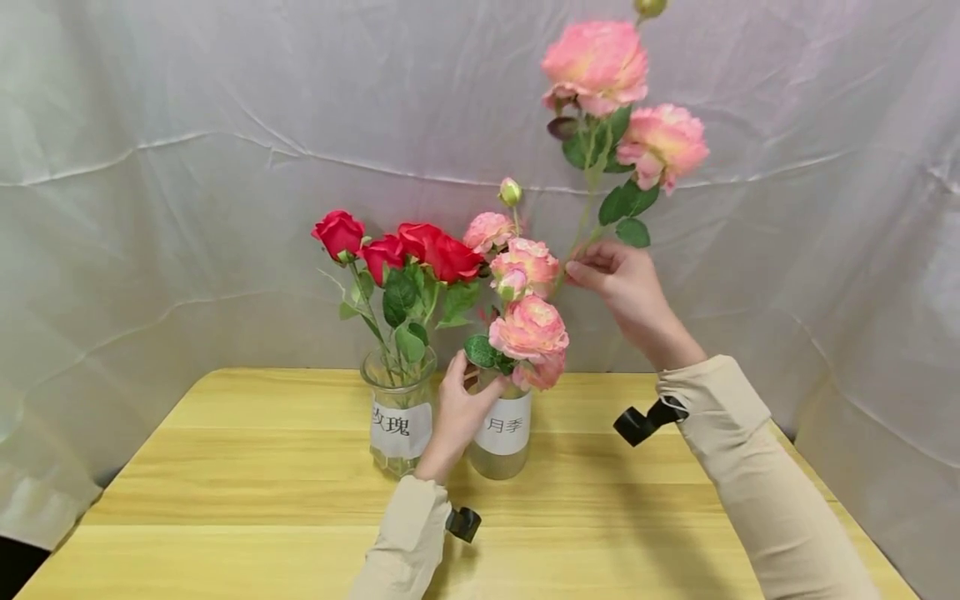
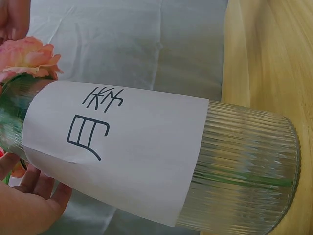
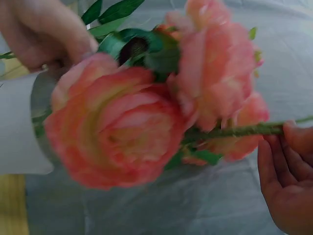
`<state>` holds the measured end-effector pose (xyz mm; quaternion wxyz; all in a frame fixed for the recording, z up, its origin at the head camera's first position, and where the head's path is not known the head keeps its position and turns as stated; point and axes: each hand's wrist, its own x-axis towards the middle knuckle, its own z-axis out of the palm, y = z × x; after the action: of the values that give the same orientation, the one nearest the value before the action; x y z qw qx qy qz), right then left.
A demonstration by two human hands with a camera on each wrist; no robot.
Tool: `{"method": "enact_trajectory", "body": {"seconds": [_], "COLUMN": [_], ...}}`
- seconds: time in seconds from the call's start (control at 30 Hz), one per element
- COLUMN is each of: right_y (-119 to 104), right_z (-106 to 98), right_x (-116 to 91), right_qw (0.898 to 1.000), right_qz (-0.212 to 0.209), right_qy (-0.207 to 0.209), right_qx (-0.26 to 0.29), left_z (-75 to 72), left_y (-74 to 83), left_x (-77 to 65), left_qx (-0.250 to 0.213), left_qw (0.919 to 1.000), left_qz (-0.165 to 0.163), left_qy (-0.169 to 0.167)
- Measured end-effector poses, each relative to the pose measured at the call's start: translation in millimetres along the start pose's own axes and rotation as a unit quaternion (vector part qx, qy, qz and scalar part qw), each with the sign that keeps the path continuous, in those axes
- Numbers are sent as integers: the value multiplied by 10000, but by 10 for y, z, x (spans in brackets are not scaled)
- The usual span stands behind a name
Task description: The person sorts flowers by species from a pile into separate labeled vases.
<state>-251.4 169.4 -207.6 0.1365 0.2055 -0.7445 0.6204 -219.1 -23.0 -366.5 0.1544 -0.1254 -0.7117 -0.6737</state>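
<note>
A ribbed glass vase (image 2: 244, 166) with a white label (image 1: 504, 425) stands on the table, pink flowers (image 1: 528, 329) rising from its mouth. My left hand (image 1: 467, 408) grips this vase near the top, thumb in front and fingers at the side. Above and to the right, my right hand (image 1: 626, 287) pinches the stem (image 3: 244, 130) of another spray of pink flowers (image 1: 596, 67), held upright with its blooms high against the cloth. In the right wrist view, the stem runs behind the flowers in the vase, so its lower end is hidden.
Left of the ribbed vase stands a wider glass vase (image 1: 397, 383) with a label and several red roses (image 1: 427, 247). Both are on a yellow wooden table (image 1: 247, 467). Grey cloth (image 1: 225, 92) hangs behind. A black wrist camera (image 1: 637, 425) juts from the right sleeve.
</note>
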Motion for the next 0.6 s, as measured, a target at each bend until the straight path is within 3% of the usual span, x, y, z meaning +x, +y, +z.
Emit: {"method": "enact_trajectory", "body": {"seconds": [0.17,0.37,0.6], "right_y": [129,207,317], "right_z": [21,23,61], "right_x": [-20,-54,-112], "right_qw": [9978,9969,9934], "right_qz": [446,612,966], "right_qy": [-489,-484,-475], "right_qx": [-87,100,-394], "left_z": [-7,-13,-17], "left_y": [11,15,26], "left_x": [-11,-16,-28], "left_qx": [-61,-101,-193], "left_qw": [10000,9999,9998], "left_qz": [-4,44,-13], "left_qy": [-33,-14,-41]}}
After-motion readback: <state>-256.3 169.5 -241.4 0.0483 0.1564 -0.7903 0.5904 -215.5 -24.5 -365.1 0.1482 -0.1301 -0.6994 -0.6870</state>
